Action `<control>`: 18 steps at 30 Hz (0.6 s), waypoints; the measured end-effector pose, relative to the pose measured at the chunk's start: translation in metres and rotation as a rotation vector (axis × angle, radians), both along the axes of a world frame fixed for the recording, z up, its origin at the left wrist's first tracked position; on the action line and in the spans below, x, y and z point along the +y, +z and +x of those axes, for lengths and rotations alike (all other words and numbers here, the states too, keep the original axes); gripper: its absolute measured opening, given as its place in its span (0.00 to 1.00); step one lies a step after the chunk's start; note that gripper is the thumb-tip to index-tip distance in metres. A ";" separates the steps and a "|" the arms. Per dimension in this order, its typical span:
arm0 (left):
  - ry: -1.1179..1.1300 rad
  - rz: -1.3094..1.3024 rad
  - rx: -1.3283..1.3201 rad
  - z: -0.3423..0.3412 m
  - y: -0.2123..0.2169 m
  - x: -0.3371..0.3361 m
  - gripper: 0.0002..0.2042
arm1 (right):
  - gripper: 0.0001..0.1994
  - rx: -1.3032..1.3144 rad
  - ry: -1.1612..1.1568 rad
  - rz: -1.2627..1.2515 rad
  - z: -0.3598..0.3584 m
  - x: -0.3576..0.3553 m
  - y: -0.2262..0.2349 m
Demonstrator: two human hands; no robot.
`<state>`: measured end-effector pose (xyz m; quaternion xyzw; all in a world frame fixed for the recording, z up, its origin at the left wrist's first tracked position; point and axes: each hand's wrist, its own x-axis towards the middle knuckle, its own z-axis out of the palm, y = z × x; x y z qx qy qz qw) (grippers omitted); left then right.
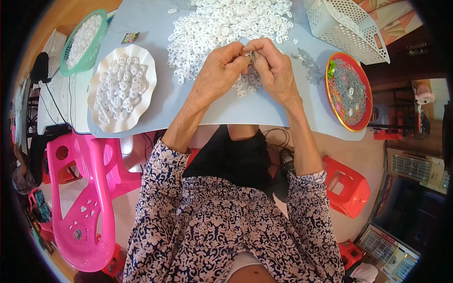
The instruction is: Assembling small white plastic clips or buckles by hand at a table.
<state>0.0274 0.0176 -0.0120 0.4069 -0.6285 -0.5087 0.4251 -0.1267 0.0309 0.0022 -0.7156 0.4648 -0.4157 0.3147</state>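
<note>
Over the table, my left hand (218, 70) and my right hand (275, 70) meet fingertip to fingertip. Both are closed in a pinch on a small white plastic piece (250, 56), mostly hidden by the fingers. Just beyond them spreads a big heap of white oval pieces with holes (212, 28). Several more white pieces (243, 86) lie below my hands. A scatter of small grey parts (309, 66) is to the right of my right hand.
A scalloped white dish (150, 75) of white pieces stands left, with a green basket (103, 35) of them behind. At right are a red, gold-rimmed tray (329, 87) of grey and pink parts and a white perforated basket (325, 23). A pink chair (104, 207) and red stool (356, 193) flank me.
</note>
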 end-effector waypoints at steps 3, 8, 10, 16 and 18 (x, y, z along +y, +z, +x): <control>-0.001 -0.014 0.049 0.000 0.002 0.001 0.07 | 0.07 -0.086 0.003 -0.069 0.004 0.000 -0.005; -0.087 0.006 -0.041 0.004 0.007 0.001 0.07 | 0.07 -0.283 0.041 0.049 0.003 -0.004 -0.015; -0.096 0.023 0.007 0.002 0.001 0.000 0.08 | 0.07 -0.243 0.041 0.071 -0.001 -0.002 -0.010; -0.087 0.095 0.110 0.003 0.006 0.001 0.08 | 0.09 -0.272 0.068 0.121 -0.003 0.000 0.000; -0.084 0.105 0.143 0.002 0.009 0.002 0.07 | 0.10 -0.310 0.065 0.117 -0.002 0.001 0.001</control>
